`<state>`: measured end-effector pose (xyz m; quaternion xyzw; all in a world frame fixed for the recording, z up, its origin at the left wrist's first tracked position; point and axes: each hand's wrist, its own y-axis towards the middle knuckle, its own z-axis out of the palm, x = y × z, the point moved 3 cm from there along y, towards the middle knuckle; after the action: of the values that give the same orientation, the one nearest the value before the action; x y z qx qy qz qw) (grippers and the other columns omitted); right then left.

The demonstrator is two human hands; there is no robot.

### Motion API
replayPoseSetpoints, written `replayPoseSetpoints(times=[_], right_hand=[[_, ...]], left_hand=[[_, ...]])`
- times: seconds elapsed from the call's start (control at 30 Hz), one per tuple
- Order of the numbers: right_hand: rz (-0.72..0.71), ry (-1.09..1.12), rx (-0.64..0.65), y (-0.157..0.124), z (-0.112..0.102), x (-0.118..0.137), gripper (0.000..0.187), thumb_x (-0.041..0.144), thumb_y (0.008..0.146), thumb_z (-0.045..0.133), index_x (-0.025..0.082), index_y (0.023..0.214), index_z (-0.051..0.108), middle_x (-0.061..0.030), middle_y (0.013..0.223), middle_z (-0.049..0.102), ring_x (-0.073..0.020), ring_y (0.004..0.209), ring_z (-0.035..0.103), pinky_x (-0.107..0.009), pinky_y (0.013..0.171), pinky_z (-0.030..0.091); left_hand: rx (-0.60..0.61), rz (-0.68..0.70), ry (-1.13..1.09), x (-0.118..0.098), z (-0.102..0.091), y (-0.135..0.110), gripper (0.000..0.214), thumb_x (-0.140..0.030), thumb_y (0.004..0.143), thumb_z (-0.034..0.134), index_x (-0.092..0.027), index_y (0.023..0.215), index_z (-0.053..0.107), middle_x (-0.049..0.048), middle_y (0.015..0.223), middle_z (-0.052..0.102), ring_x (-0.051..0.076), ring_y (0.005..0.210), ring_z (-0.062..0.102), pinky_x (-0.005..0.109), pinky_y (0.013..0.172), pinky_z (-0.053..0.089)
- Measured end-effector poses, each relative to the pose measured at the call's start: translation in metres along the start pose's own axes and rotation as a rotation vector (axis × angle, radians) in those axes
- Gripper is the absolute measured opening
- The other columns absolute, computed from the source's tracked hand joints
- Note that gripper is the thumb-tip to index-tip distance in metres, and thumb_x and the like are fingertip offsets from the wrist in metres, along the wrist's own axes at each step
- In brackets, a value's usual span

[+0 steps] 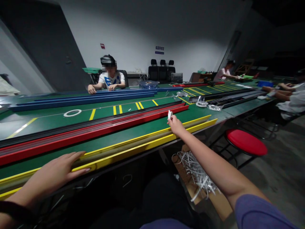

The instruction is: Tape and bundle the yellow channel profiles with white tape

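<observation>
A long yellow channel rail (pixel 143 145) lies along the front edge of the green table. My left hand (pixel 56 171) grips it near its left part, the fingers over the far wall and the thumb along the near wall. Between the fingertips of my right hand (pixel 176 125) is a small white roll of tape (pixel 170 114), held upright above the right part of the rail. Just beyond, a red channel rail (pixel 119 127) runs roughly parallel, with a black rail (pixel 78 128) along its far side.
A white ring (pixel 72 113) lies on the green table (pixel 105 114) among yellow tape marks. Blue rails (pixel 95 97) lie farther back, before a seated co-worker (pixel 111 78). Below the edge stands a cardboard box (pixel 190 187) of white strips, near a red stool (pixel 246 142). More people sit right.
</observation>
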<state>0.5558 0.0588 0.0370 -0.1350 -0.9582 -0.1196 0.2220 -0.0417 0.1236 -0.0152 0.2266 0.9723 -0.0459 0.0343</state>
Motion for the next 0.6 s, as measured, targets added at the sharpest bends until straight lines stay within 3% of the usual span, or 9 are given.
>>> replayPoseSetpoints(times=[0.1,0.3,0.47,0.6], right_hand=[[0.000,-0.011,0.003,0.002,0.002,0.001,0.034,0.045,0.112,0.040,0.020,0.132,0.050,-0.0120,0.119,0.074,-0.0242,0.109,0.069,-0.029,0.087,0.044],[0.012,-0.071,0.071,0.034,-0.009,-0.018,0.035,0.045,0.111,0.044,0.019,0.128,0.058,-0.0119,0.123,0.074,-0.0213,0.107,0.068,-0.026,0.085,0.043],[0.017,-0.122,0.133,0.059,-0.008,-0.026,0.042,0.049,0.110,0.041,0.018,0.129,0.063,-0.0151,0.129,0.072,-0.0228,0.105,0.068,-0.027,0.083,0.044],[0.037,-0.147,0.175,0.074,0.002,-0.029,0.046,0.051,0.109,0.043,0.017,0.120,0.071,-0.0206,0.125,0.072,-0.0281,0.104,0.070,-0.033,0.088,0.047]], left_hand=[[-0.080,0.029,0.040,-0.033,-0.013,0.012,0.073,-0.089,0.083,0.051,-0.043,0.139,0.057,-0.0080,0.146,0.069,0.031,0.133,0.065,0.045,0.113,0.047],[-0.112,0.093,0.099,-0.084,-0.029,0.055,0.082,-0.085,0.087,0.049,-0.023,0.139,0.063,0.0125,0.140,0.071,0.033,0.125,0.068,0.039,0.107,0.050],[-0.108,0.118,0.049,-0.099,-0.044,0.070,0.087,-0.085,0.085,0.052,-0.021,0.143,0.063,0.0156,0.141,0.070,0.036,0.129,0.065,0.041,0.109,0.049],[-0.079,0.076,-0.149,-0.096,-0.053,0.071,0.086,-0.081,0.089,0.049,-0.017,0.145,0.062,0.0158,0.149,0.065,0.036,0.137,0.059,0.042,0.118,0.043]])
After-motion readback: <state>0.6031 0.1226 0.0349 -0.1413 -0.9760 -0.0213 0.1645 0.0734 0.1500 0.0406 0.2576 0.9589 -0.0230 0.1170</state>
